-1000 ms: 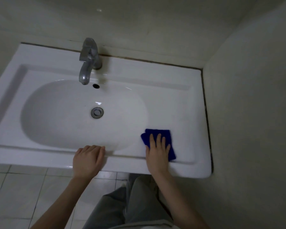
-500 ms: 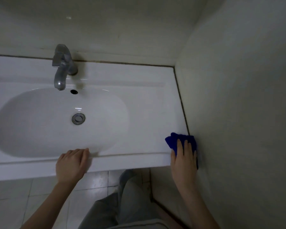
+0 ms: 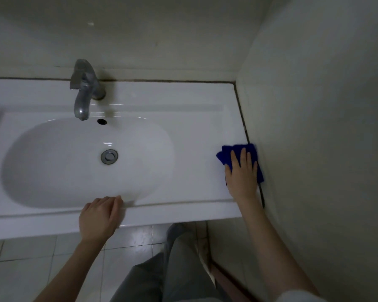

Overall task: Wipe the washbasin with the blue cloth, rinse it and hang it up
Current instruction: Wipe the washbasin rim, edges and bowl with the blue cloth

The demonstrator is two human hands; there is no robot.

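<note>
The white washbasin point(image 3: 190, 118) fills the middle of the view, with an oval bowl and a metal drain point(image 3: 109, 156). A folded blue cloth point(image 3: 227, 152) lies on the basin's flat right ledge, against the side wall. My right hand point(image 3: 241, 175) presses flat on the cloth with straight fingers, covering most of it. My left hand point(image 3: 99, 216) rests on the basin's front rim, fingers curled loosely over the edge and holding nothing.
A chrome tap point(image 3: 84, 90) stands at the back of the basin above the overflow hole point(image 3: 102, 121). A plaster wall point(image 3: 314, 127) closes off the right side. Tiled floor point(image 3: 31, 262) and my grey trouser leg point(image 3: 162, 277) lie below.
My right hand slid the blue cloth from the front right of the ledge out to the wall, then back along the wall away from the front edge. The left hand stayed on the rim.
</note>
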